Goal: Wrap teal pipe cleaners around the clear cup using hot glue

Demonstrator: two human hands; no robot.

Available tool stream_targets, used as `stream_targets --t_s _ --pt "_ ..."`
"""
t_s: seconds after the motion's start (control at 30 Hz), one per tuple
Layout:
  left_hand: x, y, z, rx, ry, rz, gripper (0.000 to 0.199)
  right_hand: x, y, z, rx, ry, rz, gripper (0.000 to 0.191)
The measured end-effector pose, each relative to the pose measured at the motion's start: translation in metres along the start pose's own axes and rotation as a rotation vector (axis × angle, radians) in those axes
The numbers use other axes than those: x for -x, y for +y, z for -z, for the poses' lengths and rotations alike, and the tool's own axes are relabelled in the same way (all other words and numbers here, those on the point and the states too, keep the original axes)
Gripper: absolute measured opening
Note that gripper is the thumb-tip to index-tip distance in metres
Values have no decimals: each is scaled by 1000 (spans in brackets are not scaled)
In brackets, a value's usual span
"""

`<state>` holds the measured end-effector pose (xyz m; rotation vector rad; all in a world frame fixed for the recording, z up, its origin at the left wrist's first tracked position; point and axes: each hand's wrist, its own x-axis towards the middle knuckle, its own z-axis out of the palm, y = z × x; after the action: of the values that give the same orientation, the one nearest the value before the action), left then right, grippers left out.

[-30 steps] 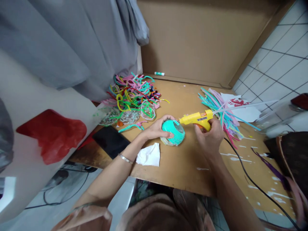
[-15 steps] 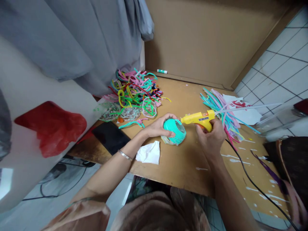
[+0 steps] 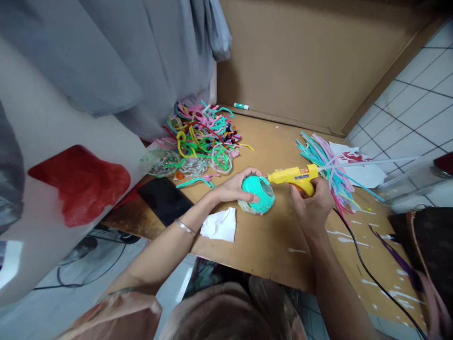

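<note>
Glue gun nozzle at the rim of a turquoise pot

The round turquoise pot (image 3: 253, 190) is over the front middle of the table (image 3: 272, 257), tilted so that its open mouth faces up and towards the right. Its wall is wrapped in turquoise strips, paler near the base; the inside looks grey and glassy, but too little shows to tell its contents. The left hand (image 3: 235, 188) is wrapped around the pot, thumb along the near side. The right hand (image 3: 314, 202), well apart from the left, is clamped on the handle of a yellow glue gun (image 3: 290, 175). The nozzle is at the rim; whether it touches is unclear. A long pale rod (image 3: 371, 163) sticks out of the gun's back.

Just beside the left wrist lie a white paper scrap (image 3: 219, 225) and a flat black device (image 3: 167, 200). Behind them is a heap of coloured pipe cleaners (image 3: 203, 127), with clear round pieces (image 3: 194, 166) along its near edge.

On the right, a bundle of pastel strips (image 3: 318, 150) partly covers a white sheet (image 3: 370, 175) with red print. Near it lies a clear container with a dark red lid (image 3: 444, 163), its contents hard to make out. A dark brown bag (image 3: 426, 245) stands closest to the right edge.
</note>
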<state>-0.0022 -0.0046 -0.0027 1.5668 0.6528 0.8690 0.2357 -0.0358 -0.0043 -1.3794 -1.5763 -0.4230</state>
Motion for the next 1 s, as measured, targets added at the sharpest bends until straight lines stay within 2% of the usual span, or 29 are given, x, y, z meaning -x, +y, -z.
stream_targets --t_s 0.53,0.8,1.0 --pt "1 -1 1 32 -10 -19 63 -1 1 1 2 22 40 27" --pt "-1 -6 4 -67 10 -19 64 -2 2 1 9 22 47 26" --pt "1 -3 2 -14 8 3 66 0 2 1 -11 12 34 26"
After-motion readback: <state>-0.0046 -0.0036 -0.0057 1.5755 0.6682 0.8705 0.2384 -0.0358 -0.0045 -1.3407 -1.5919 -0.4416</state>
